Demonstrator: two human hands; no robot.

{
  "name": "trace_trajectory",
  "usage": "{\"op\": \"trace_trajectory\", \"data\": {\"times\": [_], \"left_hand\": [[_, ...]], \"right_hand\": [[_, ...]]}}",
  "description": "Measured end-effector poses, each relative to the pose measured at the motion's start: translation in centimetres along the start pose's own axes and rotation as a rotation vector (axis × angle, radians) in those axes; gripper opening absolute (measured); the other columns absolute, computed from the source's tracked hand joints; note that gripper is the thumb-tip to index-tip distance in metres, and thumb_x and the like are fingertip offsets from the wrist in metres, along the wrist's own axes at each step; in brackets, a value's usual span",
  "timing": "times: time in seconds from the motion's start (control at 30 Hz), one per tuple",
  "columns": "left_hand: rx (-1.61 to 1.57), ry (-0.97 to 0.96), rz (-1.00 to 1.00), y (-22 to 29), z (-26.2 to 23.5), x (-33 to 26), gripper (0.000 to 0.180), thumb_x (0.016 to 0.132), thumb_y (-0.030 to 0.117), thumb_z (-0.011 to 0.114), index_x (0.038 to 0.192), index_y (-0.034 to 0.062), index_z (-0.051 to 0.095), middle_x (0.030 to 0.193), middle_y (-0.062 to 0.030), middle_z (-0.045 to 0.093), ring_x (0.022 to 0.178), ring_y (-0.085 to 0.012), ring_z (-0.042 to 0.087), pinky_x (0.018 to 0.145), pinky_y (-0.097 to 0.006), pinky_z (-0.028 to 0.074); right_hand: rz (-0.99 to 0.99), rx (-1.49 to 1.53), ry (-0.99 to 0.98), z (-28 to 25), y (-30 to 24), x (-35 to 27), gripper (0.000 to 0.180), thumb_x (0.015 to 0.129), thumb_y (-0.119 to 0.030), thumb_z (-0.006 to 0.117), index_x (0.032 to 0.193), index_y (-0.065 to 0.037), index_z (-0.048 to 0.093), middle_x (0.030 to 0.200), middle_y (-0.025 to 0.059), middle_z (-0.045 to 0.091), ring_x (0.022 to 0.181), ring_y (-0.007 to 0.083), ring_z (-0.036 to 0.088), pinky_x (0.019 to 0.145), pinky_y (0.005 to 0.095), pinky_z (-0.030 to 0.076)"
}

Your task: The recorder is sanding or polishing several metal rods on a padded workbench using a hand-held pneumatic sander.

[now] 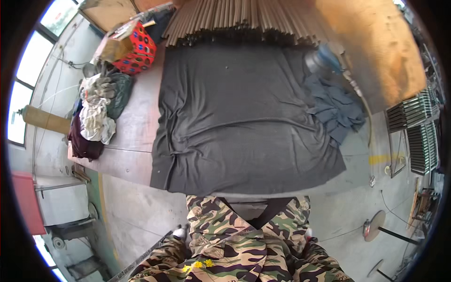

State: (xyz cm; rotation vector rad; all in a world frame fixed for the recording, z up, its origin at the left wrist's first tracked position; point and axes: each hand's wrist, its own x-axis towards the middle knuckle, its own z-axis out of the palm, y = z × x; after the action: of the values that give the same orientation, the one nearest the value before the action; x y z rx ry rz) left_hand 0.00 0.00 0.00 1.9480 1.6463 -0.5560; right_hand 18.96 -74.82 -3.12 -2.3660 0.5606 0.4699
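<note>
Both my arms hang at my sides in camouflage sleeves at the lower edge. Of my left hand (180,231) only a small white patch shows beside my thigh, apparently a glove. A smaller pale patch of my right hand (308,232) shows by the other thigh. The fingers of both are hidden, and I cannot tell if they hold anything. In front of my lap a dark grey cloth (239,98) lies wrinkled over the table. Metal tubes (235,16) lie side by side in a pile at its far edge. Neither hand touches the cloth or the tubes.
A blue-topped power tool (324,60) with a hose sits at the cloth's far right, beside a crumpled blue-grey rag (336,105). Gloves and rags (98,108) and a red patterned box (138,51) lie left. Racked tubes (423,136) stand far right.
</note>
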Motion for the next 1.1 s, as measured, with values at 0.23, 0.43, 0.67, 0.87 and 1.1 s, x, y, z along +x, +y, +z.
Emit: {"op": "trace_trajectory", "data": {"times": [0.23,0.43,0.67,0.87,1.1], "left_hand": [[-0.806,0.180,0.735,20.8,-11.1,-7.1,0.043,0.108,0.017,0.068,0.146,-0.0032,0.065,0.136,-0.0164,0.072,0.127,-0.0237,0.067,0.110,-0.039,0.054],[-0.309,0.371,1.422,38.9,-20.9,-19.2,0.053,0.100,0.011,0.073,0.149,-0.0035,0.062,0.148,-0.0256,0.066,0.140,-0.0370,0.063,0.119,-0.045,0.049],[0.261,0.458,1.511,49.5,-18.7,-21.6,0.076,0.097,0.047,0.074,0.158,0.0058,0.055,0.163,-0.0260,0.052,0.154,-0.0510,0.045,0.125,-0.062,0.040],[0.421,0.468,1.391,45.9,-20.3,-16.3,0.089,0.099,0.065,0.065,0.168,0.0114,0.045,0.173,-0.0175,0.043,0.161,-0.0432,0.036,0.130,-0.063,0.031],[0.357,0.365,1.377,42.8,-23.3,-16.4,0.090,0.096,0.057,0.073,0.167,0.0068,0.047,0.170,-0.0244,0.046,0.160,-0.0479,0.038,0.132,-0.062,0.028]], "right_hand": [[0.333,0.937,0.657,-13.3,-2.9,2.9,0.030,0.108,-0.024,0.072,0.115,0.004,0.081,0.109,0.0109,0.080,0.093,0.0207,0.075,0.082,0.0383,0.063],[-0.477,0.729,0.573,-23.5,-31.7,4.5,0.029,0.106,-0.007,0.073,0.133,0.004,0.074,0.128,0.0102,0.079,0.120,0.0181,0.072,0.110,0.0334,0.055],[-0.909,-0.223,0.516,-20.1,-52.4,6.0,0.049,0.096,-0.038,0.077,0.141,-0.017,0.073,0.136,0.0147,0.074,0.131,0.0386,0.067,0.113,0.0493,0.053],[-0.744,-0.605,0.514,-20.4,-55.6,10.2,0.073,0.095,-0.045,0.076,0.161,-0.022,0.056,0.166,0.0162,0.054,0.156,0.0446,0.047,0.124,0.0554,0.045],[-0.706,-0.578,0.375,-24.4,-53.3,14.1,0.063,0.101,-0.038,0.073,0.160,-0.022,0.060,0.168,0.0157,0.055,0.158,0.0370,0.048,0.127,0.0471,0.044]]}}
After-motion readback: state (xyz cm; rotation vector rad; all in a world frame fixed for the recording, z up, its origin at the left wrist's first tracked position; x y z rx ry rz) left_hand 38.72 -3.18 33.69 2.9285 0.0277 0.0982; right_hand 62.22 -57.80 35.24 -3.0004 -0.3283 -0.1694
